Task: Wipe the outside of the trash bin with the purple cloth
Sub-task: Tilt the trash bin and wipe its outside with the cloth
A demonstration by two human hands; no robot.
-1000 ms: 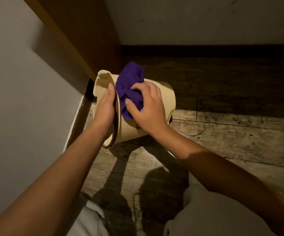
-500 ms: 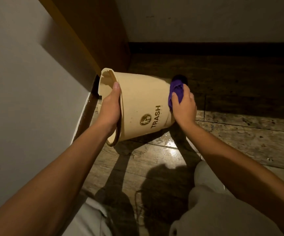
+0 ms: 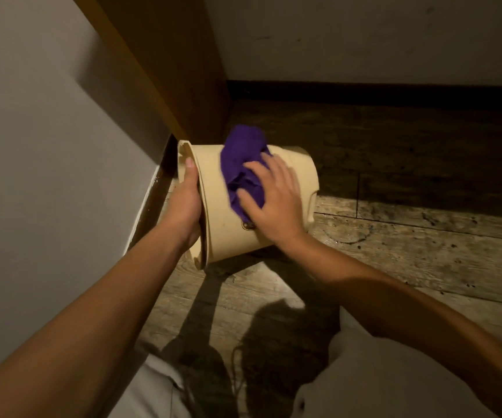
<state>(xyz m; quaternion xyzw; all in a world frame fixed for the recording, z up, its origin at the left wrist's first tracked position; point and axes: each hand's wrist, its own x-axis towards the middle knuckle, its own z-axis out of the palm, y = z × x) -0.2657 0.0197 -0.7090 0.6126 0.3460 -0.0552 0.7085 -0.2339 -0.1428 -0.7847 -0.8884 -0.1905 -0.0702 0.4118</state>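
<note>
Your left hand (image 3: 185,203) grips the rim of the trash bin (image 3: 213,212), fingers curled over the lip at the open mouth, thumb side toward you. Maintain this clamp; in my judgement it is the only restraint against rolling while the bin is tipped on its side.

The bin lies on the wooden floor (image 3: 394,251) with its mouth toward the left wall (image 3: 47,146) and its base pointing right, close to the floor's far-left corner, just beside the wooden panel (image 3: 168,70). Whether the lower flank bears fully on the floor cannot be told.

The purple cloth (image 3: 240,167) is draped over the upper flank of the bin, bunched, with one lobe rising above the top edge. Part of a printed emblem shows just below it.

Your right hand (image 3: 274,200) lies flat on the cloth, fingers spread and nearly fully extended, pressing rather than gripping.

Procedure:
- Keep the palm flat so that pressure spreads across the cloth.
- Stroke along the flank from rim to base, overlapping each pass.
- Gather the loose upper lobe under the palm; a free fold will probably drag without cleaning.
- Rotate the bin by the rim with your left hand to present unwiped surface, including the side now facing the floor.
- Finish with the base, at the right end.
</note>
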